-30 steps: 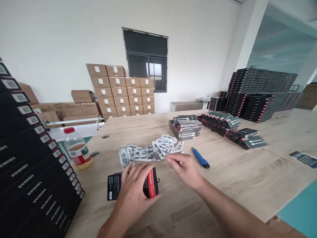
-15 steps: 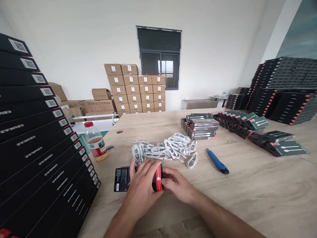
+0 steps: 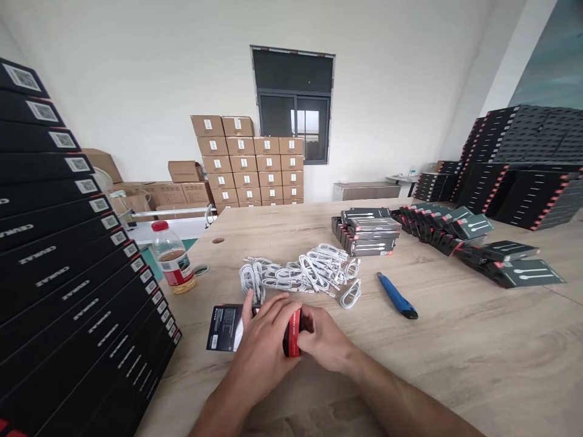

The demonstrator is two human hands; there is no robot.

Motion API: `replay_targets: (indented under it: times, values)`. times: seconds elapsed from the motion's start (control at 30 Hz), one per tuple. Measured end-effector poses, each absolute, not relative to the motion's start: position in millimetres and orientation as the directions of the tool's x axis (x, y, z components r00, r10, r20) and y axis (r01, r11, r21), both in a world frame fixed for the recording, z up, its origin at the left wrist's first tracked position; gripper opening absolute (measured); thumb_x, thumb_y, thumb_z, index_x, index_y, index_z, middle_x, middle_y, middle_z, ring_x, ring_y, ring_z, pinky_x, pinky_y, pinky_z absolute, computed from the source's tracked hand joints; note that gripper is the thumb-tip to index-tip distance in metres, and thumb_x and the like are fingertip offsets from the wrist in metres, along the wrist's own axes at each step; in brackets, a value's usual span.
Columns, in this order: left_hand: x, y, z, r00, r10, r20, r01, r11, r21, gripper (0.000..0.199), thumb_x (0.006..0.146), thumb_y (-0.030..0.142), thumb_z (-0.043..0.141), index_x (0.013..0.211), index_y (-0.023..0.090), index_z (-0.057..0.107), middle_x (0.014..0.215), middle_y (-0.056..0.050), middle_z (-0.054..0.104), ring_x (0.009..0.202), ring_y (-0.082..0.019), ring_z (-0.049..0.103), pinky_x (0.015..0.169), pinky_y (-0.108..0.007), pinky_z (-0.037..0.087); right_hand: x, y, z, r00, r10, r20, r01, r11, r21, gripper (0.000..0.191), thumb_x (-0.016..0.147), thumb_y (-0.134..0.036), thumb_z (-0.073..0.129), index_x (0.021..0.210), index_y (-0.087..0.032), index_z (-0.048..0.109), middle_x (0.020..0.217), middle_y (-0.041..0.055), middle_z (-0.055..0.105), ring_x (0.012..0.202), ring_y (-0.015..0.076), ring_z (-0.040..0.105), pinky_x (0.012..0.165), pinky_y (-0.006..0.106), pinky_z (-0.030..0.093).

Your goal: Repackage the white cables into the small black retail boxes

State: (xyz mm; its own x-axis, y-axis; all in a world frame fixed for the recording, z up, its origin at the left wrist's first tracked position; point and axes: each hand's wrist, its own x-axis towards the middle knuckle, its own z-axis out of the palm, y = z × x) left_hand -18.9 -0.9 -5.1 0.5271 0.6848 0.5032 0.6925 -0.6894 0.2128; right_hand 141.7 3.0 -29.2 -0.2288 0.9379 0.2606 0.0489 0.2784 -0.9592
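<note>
A small black cable box with a red end (image 3: 294, 332) is between my hands, close to the table's front. My left hand (image 3: 264, 337) lies over its top and grips it, hiding most of the box. To the left juts a printed black panel (image 3: 223, 328), which seems to belong to the same box. My right hand (image 3: 327, 340) is curled at the red end, with thumb and fingers pressed there. Just beyond my hands lies a heap of white coiled cables (image 3: 314, 272), and one coil (image 3: 350, 294) sits apart on its right.
A blue utility knife (image 3: 396, 295) lies right of the cables. Small packed boxes (image 3: 371, 233) are stacked behind it, and more boxes (image 3: 473, 224) lean in a row. A tall stack of black boxes (image 3: 82, 291) and a red-capped bottle (image 3: 173, 261) stand left.
My right hand has curled in more tightly at the box's red end. The box is turned slightly, and the panel on the left shows a brighter edge.
</note>
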Motion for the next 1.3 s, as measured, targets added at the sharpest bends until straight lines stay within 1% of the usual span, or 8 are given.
replay_targets:
  times: [0.23,0.37,0.53,0.73,0.9,1.07,1.17,1.3]
  values:
    - [-17.0,1.4,-8.0,0.512,0.711,0.481,0.695,-0.672,0.254,0.063,0.062,0.009,0.067,0.121,0.029,0.055,0.128,-0.003,0.069,0.135,-0.031,0.053,0.123,-0.056,-0.001,131.8,2.8,-29.3,-0.126,0.968,0.218,0.041,0.225,-0.973,0.016,0.062,-0.017,0.047,0.072,-0.018,0.059,0.067,-0.003,0.053,0.066,0.0142,0.048,0.061,0.026,0.037]
    - [-17.7,1.5,-6.5,0.52,0.725,0.452,0.686,-0.669,0.284,0.062,0.062,0.019,0.075,0.12,0.027,0.055,0.13,-0.006,0.068,0.134,-0.034,0.053,0.122,-0.06,0.004,131.5,4.7,-32.8,-0.08,0.981,0.174,-0.001,0.174,-0.985,0.007,0.06,-0.02,0.044,0.062,-0.02,0.05,0.059,-0.0045,0.043,0.059,0.0123,0.039,0.054,0.025,0.031]
    - [-21.5,0.5,-4.3,0.477,0.743,0.47,0.71,-0.641,0.293,0.058,0.067,0.022,0.074,0.121,0.028,0.055,0.127,-0.002,0.069,0.125,-0.034,0.059,0.121,-0.058,0.01,139.3,6.5,-32.2,-0.175,0.975,0.14,-0.031,0.137,-0.99,0.006,0.063,-0.023,0.046,0.062,-0.021,0.051,0.057,-0.0041,0.044,0.058,0.0129,0.04,0.054,0.026,0.033]
    - [-22.6,-0.8,-1.2,0.381,0.779,0.498,0.772,-0.565,0.291,0.052,0.069,0.018,0.071,0.117,0.03,0.056,0.121,-0.003,0.07,0.118,-0.028,0.061,0.12,-0.056,0.012,148.8,6.8,-34.8,-0.232,0.916,0.326,0.033,0.342,-0.939,0.021,0.08,-0.03,0.069,0.099,-0.022,0.067,0.088,0.0012,0.068,0.081,0.0188,0.06,0.072,0.03,0.05]
    - [-23.8,-1.2,-0.2,0.294,0.794,0.531,0.804,-0.506,0.312,0.056,0.067,0.02,0.072,0.12,0.03,0.054,0.124,-0.004,0.068,0.121,-0.031,0.06,0.12,-0.057,0.012,156.4,11.5,-42.8,-0.081,0.879,0.47,0.161,0.477,-0.864,0.045,0.089,-0.03,0.064,0.132,-0.025,0.055,0.117,0.0088,0.068,0.084,0.0199,0.067,0.073,0.033,0.056]
    - [-21.0,-2.6,-0.9,0.253,0.778,0.575,0.826,-0.482,0.29,0.057,0.066,0.016,0.068,0.119,0.03,0.054,0.123,-0.002,0.069,0.119,-0.029,0.061,0.12,-0.058,0.009,158.6,12.7,-42.9,-0.123,0.723,0.68,0.349,0.673,-0.652,0.024,0.093,-0.017,0.052,0.101,-0.025,0.073,0.137,0.0104,0.061,0.122,0.0248,0.061,0.1,0.04,0.051]
    - [-17.7,-5.4,-1.5,0.255,0.746,0.615,0.832,-0.494,0.254,0.054,0.069,0.012,0.064,0.119,0.029,0.055,0.123,-0.002,0.07,0.119,-0.028,0.061,0.121,-0.057,0.008,152.1,11.6,-45.7,-0.131,0.767,0.629,0.34,0.631,-0.698,0.03,0.094,-0.015,0.047,0.093,-0.025,0.076,0.139,0.0082,0.06,0.129,0.0244,0.057,0.109,0.043,0.044]
    - [-14.7,-7.0,-2.6,0.25,0.711,0.657,0.849,-0.487,0.204,0.044,0.078,0.012,0.058,0.12,0.026,0.056,0.122,-0.005,0.072,0.118,-0.028,0.062,0.121,-0.057,0.007,135.8,6.0,-46.2,-0.149,0.84,0.521,0.206,0.542,-0.815,0.033,0.093,-0.019,0.047,0.108,-0.028,0.075,0.142,0.0035,0.059,0.14,0.023,0.044,0.121,0.044,0.029]
